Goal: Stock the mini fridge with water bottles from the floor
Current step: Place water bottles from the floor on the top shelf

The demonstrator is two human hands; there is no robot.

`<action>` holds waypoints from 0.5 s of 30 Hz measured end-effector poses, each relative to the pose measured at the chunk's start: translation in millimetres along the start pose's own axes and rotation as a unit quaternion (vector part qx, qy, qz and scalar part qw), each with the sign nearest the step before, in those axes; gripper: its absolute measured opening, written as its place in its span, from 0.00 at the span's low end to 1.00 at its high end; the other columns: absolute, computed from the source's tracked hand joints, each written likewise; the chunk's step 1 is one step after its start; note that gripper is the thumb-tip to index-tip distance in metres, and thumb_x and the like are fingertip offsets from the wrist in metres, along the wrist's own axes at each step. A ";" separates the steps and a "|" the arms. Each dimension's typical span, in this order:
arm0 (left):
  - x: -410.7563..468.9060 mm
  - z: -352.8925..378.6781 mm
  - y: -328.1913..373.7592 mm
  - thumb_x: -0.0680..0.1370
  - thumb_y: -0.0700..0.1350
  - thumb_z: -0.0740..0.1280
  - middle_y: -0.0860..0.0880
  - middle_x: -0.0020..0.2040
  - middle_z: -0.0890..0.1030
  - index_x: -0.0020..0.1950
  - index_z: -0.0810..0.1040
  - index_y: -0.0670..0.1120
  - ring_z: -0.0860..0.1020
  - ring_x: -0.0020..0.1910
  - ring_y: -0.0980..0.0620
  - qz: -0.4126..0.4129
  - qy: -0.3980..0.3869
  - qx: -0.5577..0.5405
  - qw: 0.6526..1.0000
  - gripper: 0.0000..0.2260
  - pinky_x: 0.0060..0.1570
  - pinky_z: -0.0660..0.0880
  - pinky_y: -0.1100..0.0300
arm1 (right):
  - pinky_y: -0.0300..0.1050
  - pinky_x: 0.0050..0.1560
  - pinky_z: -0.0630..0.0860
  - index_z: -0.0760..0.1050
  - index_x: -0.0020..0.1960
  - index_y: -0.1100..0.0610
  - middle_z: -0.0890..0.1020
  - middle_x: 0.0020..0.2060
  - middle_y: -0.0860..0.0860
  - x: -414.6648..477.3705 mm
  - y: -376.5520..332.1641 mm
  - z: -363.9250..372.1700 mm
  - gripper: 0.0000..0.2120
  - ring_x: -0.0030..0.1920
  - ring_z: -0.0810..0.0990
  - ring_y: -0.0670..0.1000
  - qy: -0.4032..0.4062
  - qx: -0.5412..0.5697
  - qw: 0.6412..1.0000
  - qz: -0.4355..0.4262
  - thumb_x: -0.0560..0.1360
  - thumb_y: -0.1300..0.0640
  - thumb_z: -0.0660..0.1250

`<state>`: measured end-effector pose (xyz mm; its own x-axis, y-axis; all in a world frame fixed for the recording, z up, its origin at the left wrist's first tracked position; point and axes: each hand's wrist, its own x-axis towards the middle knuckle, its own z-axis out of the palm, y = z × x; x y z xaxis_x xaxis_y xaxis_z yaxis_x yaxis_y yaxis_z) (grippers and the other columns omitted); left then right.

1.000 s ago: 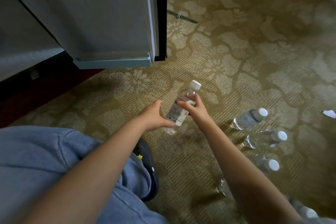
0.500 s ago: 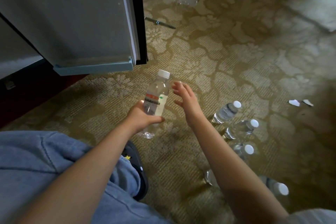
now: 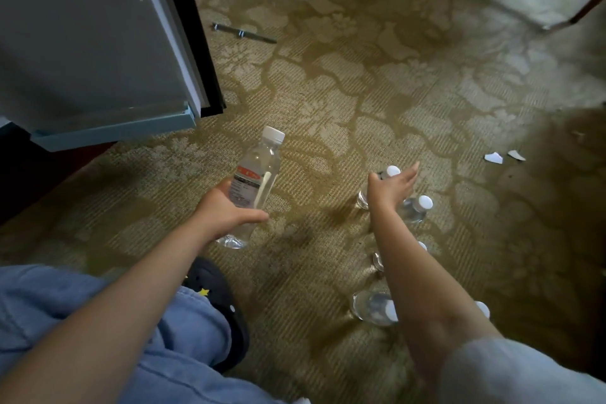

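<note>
The left hand (image 3: pixel 226 213) holds a water bottle (image 3: pixel 255 180) by its lower half. The bottle's cap points away from the person, toward the fridge door (image 3: pixel 98 43), which stands beyond and to the left of that hand. The right hand (image 3: pixel 392 188) is well to the right of the left hand, over the farthest floor bottle (image 3: pixel 393 170) of a row on the carpet (image 3: pixel 328 92). A second bottle (image 3: pixel 416 210) lies just right of the right hand. A third bottle (image 3: pixel 377 261) and a fourth bottle (image 3: pixel 373 307) lie behind that hand, beside the forearm. A shoe (image 3: pixel 226 302) sits behind the left hand. Paper scraps (image 3: pixel 493 157) lie far right of the right hand. A thin rod (image 3: pixel 244 33) lies well beyond both hands.
</note>
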<state>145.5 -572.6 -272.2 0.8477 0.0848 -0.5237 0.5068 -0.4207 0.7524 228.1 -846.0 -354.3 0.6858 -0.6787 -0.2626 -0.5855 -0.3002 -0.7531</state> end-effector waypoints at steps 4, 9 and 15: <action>8.5 -2.8 -1.1 0.61 0.42 0.80 0.46 0.49 0.81 0.53 0.74 0.47 0.79 0.51 0.45 -0.012 -0.002 0.010 1.000 0.24 0.54 0.77 0.49 | 0.56 0.71 0.63 0.50 0.77 0.56 0.64 0.73 0.55 20.4 11.6 13.3 0.46 0.72 0.65 0.60 -0.046 0.004 0.995 0.085 0.69 0.57 0.75; 19.7 -13.3 -3.0 0.61 0.43 0.81 0.47 0.49 0.81 0.54 0.75 0.46 0.79 0.51 0.45 -0.020 -0.003 0.040 0.999 0.25 0.55 0.76 0.48 | 0.50 0.60 0.69 0.61 0.69 0.56 0.71 0.66 0.54 33.5 14.5 20.0 0.33 0.65 0.72 0.58 -0.049 -0.009 0.995 0.092 0.70 0.59 0.74; 27.4 -15.4 -2.8 0.63 0.41 0.80 0.51 0.44 0.79 0.44 0.71 0.53 0.78 0.49 0.46 -0.016 0.000 0.035 0.999 0.20 0.52 0.75 0.53 | 0.50 0.56 0.70 0.62 0.67 0.55 0.74 0.65 0.54 35.8 16.5 29.3 0.33 0.63 0.74 0.59 -0.076 -0.020 0.991 0.109 0.69 0.56 0.76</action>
<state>169.7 -555.2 -282.5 0.8314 0.0987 -0.5468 0.5211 -0.4803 0.7055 255.6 -855.6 -393.8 0.5967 -0.6230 -0.5059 -0.7411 -0.1858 -0.6452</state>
